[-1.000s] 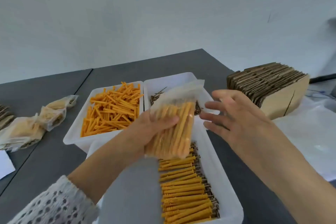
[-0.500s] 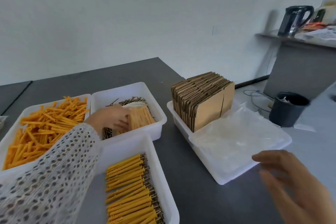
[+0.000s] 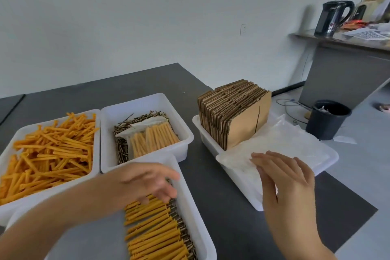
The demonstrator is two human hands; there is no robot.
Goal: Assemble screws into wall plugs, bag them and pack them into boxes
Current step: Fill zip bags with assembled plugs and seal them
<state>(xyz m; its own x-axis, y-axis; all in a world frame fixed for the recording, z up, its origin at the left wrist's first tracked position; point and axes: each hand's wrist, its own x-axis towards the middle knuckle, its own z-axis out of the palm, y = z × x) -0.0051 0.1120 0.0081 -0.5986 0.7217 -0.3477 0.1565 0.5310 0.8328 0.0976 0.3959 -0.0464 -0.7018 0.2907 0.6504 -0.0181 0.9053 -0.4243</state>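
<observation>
At far left the tray of loose orange wall plugs [image 3: 48,150] is sitting untouched. Next to it, a filled bag [image 3: 150,139] is lying on the screws [image 3: 122,145] in their tray. The left hand [image 3: 147,181] is hovering, fingers relaxed and empty, over the assembled plugs [image 3: 156,230]. The right hand [image 3: 282,175], fingers straight, is touching the stack of clear bags [image 3: 280,143] beside the flat cartons [image 3: 234,110]. Bagging appears under way; next, one fresh bag needs peeling off.

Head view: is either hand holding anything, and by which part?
Neither. Left hand hovers open over assembled plugs; right hand touches the plastic bags.
</observation>
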